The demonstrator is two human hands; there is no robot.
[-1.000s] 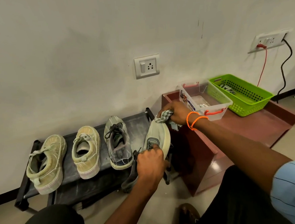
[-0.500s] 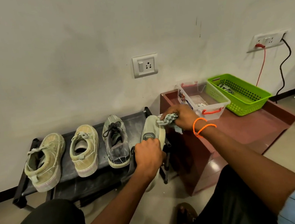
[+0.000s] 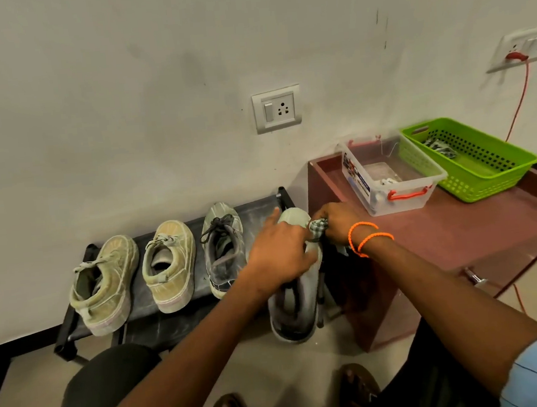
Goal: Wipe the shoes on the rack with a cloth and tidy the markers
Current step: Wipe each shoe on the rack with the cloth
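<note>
**Tech:** Grip status first. Left hand (image 3: 281, 254) lies over the upper of the grey shoe (image 3: 297, 301), fingers curled round its side, index finger extended toward the far wall. Right hand (image 3: 335, 221) pinches the checked cloth (image 3: 318, 228) against the toe of that shoe.

**Lead:** Location of the work, largest item down?

**Tech:** Black shoe rack (image 3: 254, 209) stands against the wall on the left; a low brown table (image 3: 477, 227) stands at its right end. The grey shoe is at the right end of the rack, heel toward the near side and overhanging the front edge. Its partner (image 3: 222, 249) sits just to its left, then two tan shoes (image 3: 136, 270) further left. On the table: a green basket (image 3: 471, 159) at the far right and a clear box (image 3: 388, 173) beside it.

**Lead:** Progress?

**Tech:** Judged from the scene, wiping is under way on one shoe. The other three look dusty and appear untouched. No markers can be identified; small items lie in the box and the basket, too unclear to name. Tidying is taken as outstanding.

**Lead:** Change against the frame one second back?

**Tech:** Shoe was tilted up, sole facing the camera, left hand gripping the heel end. Now it lies upper side up, left hand moved onto the top. Cloth remains at the toe.
</note>
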